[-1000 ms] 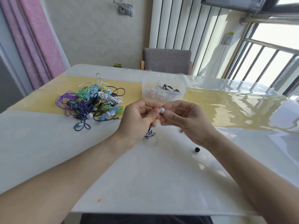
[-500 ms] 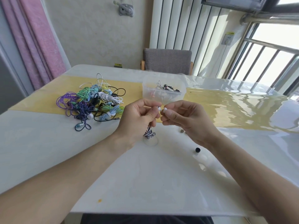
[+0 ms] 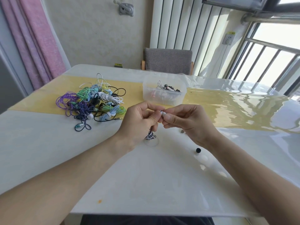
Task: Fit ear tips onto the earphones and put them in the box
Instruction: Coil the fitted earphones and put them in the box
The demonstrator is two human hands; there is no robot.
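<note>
- The earbud (image 3: 162, 113) sits between the two hands, above the near part of the table (image 3: 146, 184) and just in front of the box (image 3: 164, 95). Only a small white end shows; the rest is covered by fingers.
- The left hand (image 3: 139, 122) is curled around the earphone, thumb and forefinger pinching its head; the striped black-and-white cable (image 3: 150, 136) hangs from below the palm to the tabletop.
- The right hand (image 3: 185, 120) pinches a white ear tip (image 3: 164, 113) at its fingertips and presses it against the earbud.
- Orientation: the earbud's long axis runs roughly left to right, nozzle towards the right hand. The exact angle is hard to judge, as the part is small and largely hidden.
- Judgement on the step in hand: the tip is being seated. To do it well, keep the tip's bore in line with the nozzle, push straight along that axis with a slight twist, and hold the bud rigid with the left hand.
- The box is clear plastic and open, with several earphones already inside.
- A tangled pile of coloured earphones (image 3: 94, 103) lies to the left on the yellow strip.
- A loose black ear tip (image 3: 198, 150) rests on the table near the right wrist.
</note>
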